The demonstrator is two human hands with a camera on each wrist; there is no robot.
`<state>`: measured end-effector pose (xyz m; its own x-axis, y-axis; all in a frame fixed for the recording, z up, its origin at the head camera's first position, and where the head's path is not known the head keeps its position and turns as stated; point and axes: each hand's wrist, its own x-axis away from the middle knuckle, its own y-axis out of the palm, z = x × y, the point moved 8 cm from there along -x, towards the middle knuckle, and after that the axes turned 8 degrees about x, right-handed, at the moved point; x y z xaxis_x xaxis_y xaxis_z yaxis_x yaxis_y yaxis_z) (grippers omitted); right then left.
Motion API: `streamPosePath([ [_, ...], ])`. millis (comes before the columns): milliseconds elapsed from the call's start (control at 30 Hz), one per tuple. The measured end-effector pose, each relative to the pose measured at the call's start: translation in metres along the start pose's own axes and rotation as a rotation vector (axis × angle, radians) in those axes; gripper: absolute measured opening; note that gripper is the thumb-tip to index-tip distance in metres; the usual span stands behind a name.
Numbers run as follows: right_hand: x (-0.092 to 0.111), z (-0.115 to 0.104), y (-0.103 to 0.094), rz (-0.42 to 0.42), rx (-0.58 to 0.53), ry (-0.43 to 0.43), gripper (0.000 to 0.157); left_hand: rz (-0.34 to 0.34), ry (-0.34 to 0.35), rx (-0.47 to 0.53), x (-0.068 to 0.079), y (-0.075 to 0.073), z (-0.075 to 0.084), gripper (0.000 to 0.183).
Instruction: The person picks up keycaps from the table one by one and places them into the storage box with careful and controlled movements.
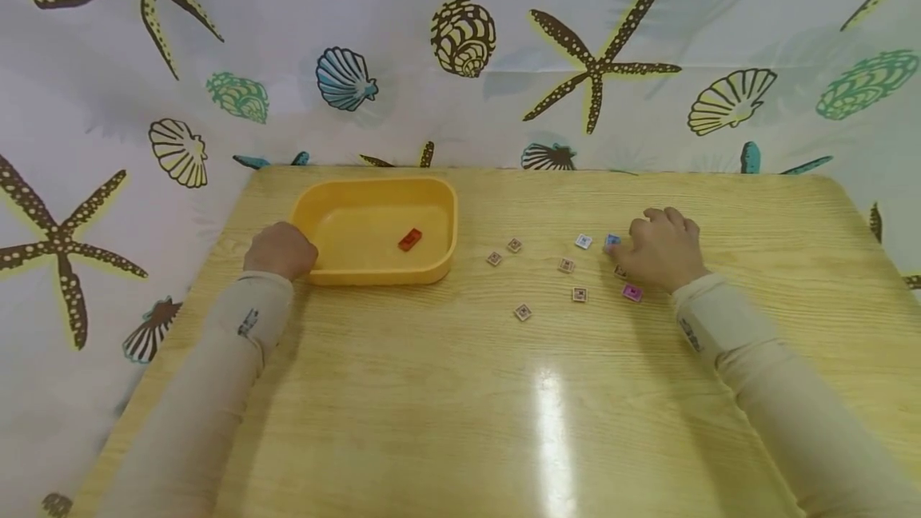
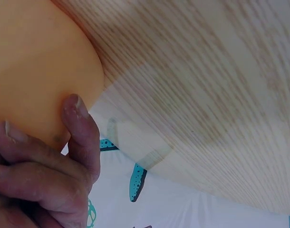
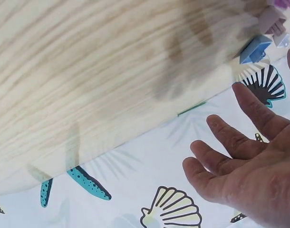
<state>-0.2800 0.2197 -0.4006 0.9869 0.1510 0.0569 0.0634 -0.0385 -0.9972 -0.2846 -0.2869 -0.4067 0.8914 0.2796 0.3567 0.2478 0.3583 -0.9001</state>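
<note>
At the left end of the yellow-orange plastic tray (image 1: 374, 277), my left hand (image 1: 281, 252) grips the rim with curled fingers. The left wrist view shows its fingertips against the tray's smooth wall (image 2: 45, 61). One red keycap (image 1: 410, 240) lies inside the tray. My right hand (image 1: 663, 250) reaches over the table beside a blue keycap (image 1: 612, 241), thumb and forefinger close to it. In the right wrist view its fingers (image 3: 226, 135) are spread, and the blue keycap (image 3: 256, 50) sits on the table just beyond the forefinger.
A white keycap (image 1: 584, 241) and a magenta keycap (image 1: 631, 292) lie near the right hand. Several beige keycaps (image 1: 580, 294) are scattered between it and the tray. The wooden table (image 1: 432, 390) ends at a cloth (image 1: 403, 126) printed with shells and starfish.
</note>
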Motion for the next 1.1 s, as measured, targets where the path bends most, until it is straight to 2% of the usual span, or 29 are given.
streamPosePath([
  [200, -0.002, -0.007, 0.008, 0.033, 0.043, 0.044, 0.049, -0.003, -0.009, -0.002, 0.003, 0.001, 0.000, 0.022],
  [600, -0.011, -0.011, 0.015, 0.054, 0.037, 0.061, 0.036, 0.004, 0.016, 0.042, 0.002, 0.000, -0.002, 0.027],
  [800, -0.012, -0.011, 0.013, 0.049, 0.022, 0.065, 0.034, 0.019, 0.017, 0.039, 0.002, -0.003, 0.000, 0.027],
  [1100, -0.010, -0.019, 0.005, 0.082, 0.019, 0.042, 0.032, -0.010, 0.014, 0.038, 0.001, 0.001, -0.001, 0.026],
])
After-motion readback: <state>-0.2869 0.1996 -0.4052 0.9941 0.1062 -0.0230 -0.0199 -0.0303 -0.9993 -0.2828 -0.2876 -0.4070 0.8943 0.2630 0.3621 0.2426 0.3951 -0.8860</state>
